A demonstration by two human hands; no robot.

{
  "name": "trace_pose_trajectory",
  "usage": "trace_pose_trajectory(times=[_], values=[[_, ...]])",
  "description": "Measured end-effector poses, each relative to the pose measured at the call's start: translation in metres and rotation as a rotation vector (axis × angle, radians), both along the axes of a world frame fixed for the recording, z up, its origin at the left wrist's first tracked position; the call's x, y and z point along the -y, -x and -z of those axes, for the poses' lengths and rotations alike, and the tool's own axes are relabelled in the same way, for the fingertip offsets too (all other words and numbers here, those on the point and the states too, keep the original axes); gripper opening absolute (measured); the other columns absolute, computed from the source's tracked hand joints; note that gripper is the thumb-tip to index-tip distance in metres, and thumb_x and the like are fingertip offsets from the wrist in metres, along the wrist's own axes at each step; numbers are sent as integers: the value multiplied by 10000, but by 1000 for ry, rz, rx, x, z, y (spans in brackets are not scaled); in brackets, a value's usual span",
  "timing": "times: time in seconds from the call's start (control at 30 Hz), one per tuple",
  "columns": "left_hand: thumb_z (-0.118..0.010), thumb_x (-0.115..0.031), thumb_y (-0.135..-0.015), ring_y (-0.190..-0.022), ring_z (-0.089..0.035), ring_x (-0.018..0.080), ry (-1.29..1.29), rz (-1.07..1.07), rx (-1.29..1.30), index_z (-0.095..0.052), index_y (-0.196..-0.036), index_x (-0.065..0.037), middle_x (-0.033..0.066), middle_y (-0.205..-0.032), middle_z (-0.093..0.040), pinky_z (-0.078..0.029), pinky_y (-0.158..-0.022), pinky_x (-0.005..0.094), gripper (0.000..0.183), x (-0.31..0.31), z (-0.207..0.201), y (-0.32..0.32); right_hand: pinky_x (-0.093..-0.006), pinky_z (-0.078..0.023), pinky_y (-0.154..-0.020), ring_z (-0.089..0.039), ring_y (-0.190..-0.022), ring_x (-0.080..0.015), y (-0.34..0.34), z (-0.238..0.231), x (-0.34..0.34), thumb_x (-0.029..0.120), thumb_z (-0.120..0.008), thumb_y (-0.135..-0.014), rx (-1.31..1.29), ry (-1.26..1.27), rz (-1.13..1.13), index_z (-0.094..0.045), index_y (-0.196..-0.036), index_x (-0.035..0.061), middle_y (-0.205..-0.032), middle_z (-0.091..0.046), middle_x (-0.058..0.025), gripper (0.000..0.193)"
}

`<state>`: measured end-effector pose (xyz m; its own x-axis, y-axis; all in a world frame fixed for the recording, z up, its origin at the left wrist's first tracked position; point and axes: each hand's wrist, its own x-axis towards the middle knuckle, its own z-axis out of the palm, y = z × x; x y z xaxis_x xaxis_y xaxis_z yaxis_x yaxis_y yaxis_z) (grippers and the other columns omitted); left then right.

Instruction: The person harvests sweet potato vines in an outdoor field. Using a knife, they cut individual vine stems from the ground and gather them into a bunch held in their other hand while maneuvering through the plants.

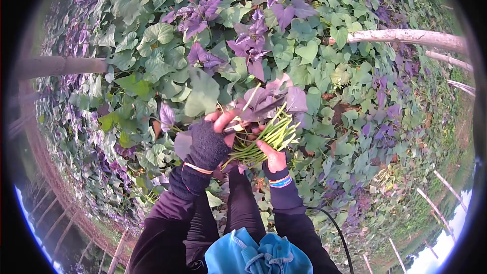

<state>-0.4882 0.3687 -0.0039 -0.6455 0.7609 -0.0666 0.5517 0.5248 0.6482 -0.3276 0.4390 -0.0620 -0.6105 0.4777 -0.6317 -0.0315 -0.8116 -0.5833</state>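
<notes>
A bundle of sweet potato shoots (269, 139), with cut green stems pointing right and purple leaves at its upper side, is held in my right hand (274, 158). The thumb lies across the stems and the other fingers are mostly hidden under them. My left hand (210, 139), in a dark fingerless glove, is closed right beside the bundle's left side. A short pale-ended piece (234, 128) shows at its fingers; what exactly they grip is unclear. A large green leaf (203, 93) stands just above the left hand.
Dense green and purple sweet potato vines (304, 53) spread all around. A pale pole (406, 35) juts in at the upper right, another pole (63, 66) at the left. A black cable (337, 226) curves beside my right sleeve. Blue cloth (258, 253) hangs at the bottom.
</notes>
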Motion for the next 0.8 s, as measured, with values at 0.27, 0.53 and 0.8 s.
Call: trace_pose_trajectory(times=[0.27, 0.53, 0.8], values=[[-648, -192, -608, -661, -542, 230, 125, 721, 258, -567, -820, -83, 63, -710, -484, -431, -593, 338, 252, 13, -16, 33, -359, -337, -897, -473, -994, -230, 22, -37, 16, 107, -591, -688, -373, -43, -509, -394, -1178, 54, -1045, -490, -65, 531], [-653, -139, -593, -902, -480, 274, -86, -387, 192, -602, -893, -94, 128, -1019, -453, -404, -751, 350, 308, 3, 179, 44, -427, -426, -792, -512, -773, -221, 10, 40, 66, 13, -480, -747, -179, 239, 24, -456, -966, 26, -786, -497, -86, 221], [-582, -150, -665, -765, -553, 279, 172, -325, -103, -559, -862, -100, 109, -808, -564, -441, -645, 363, 205, 17, 273, 147, -318, -400, -782, -538, -868, -220, -41, 90, 35, -29, -470, -757, 177, 76, -220, -451, -954, 13, -803, -510, -57, 202]])
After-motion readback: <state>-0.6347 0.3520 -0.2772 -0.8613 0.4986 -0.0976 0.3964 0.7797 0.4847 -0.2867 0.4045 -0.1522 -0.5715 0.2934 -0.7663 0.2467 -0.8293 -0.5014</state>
